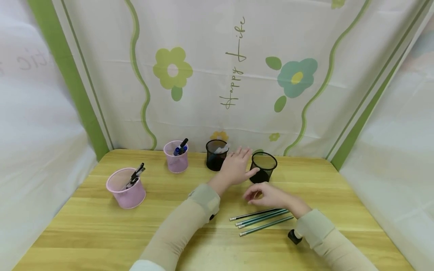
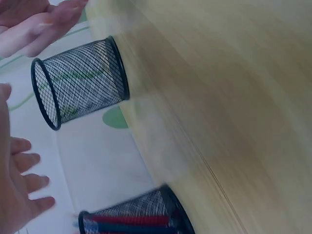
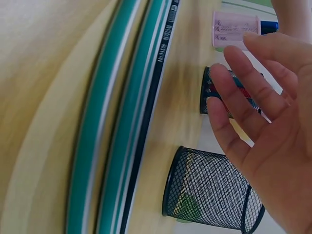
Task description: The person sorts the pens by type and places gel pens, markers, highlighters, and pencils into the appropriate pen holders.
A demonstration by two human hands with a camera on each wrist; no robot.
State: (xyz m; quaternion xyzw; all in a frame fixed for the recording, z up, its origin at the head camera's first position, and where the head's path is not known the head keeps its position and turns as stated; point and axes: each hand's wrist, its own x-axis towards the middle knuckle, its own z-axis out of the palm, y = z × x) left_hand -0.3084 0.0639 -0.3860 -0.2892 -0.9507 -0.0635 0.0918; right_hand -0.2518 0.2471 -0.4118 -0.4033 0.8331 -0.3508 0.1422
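My left hand [image 1: 234, 169] reaches between two black mesh cups, fingers straight and holding nothing. It overlaps the edge of the left black cup [image 1: 214, 162], whose red and blue contents show in the left wrist view. My thumb is right beside the right black cup [image 1: 261, 175], which has nothing inside. In front of that cup, my right hand [image 1: 271, 195] hovers over the table with loosely bent fingers. Nothing is in it; the right wrist view shows its bare palm [image 3: 287, 141]. Below it lie several green and black pencils [image 1: 261, 220], side by side.
Toward the left stand two pink mesh cups: one at the back [image 1: 177, 163] with blue and black pens, a nearer one [image 1: 130, 195] with black pens. The wooden table [image 1: 101, 233] meets a printed curtain [image 1: 203, 113] at its back edge.
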